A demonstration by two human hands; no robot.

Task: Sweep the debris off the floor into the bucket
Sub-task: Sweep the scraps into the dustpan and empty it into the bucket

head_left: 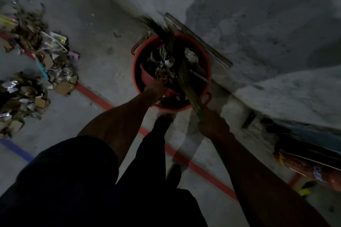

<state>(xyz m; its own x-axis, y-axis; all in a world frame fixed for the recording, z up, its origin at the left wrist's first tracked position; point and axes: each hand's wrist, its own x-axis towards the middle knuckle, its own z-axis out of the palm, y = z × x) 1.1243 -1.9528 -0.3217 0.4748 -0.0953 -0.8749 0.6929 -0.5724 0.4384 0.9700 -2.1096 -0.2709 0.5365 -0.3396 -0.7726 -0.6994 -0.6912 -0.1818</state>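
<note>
- The red bucket (207, 64) stands on the concrete floor (103, 61) at the middle of the view, just beside the wall's foot; mixed scraps inside it are blurred and hard to tell apart.
- A red dustpan (147, 77) sits tilted inside the bucket's left part, its near end hidden by the left hand (156, 86).
- The left hand is at the bucket's near rim, seemingly gripping the dustpan (dim light and blur hide the fingers, so the hold cannot be confirmed).
- The right hand (210, 123) is curled round the green handle end of the broom (182, 72), near the bucket's near-right rim.
- The broom's long axis runs from the right hand up and to the left across the bucket's mouth, its bristle tips pointing far-left past the far rim.
- A large pile of debris (36, 64), cardboard and paper bits, lies well apart at the left, cut off by the frame's edge.
- A red line (103, 102) on the floor runs diagonally, passing under the bucket.
- A red cylinder (304, 166) lies at the right edge, partly cut off.
</note>
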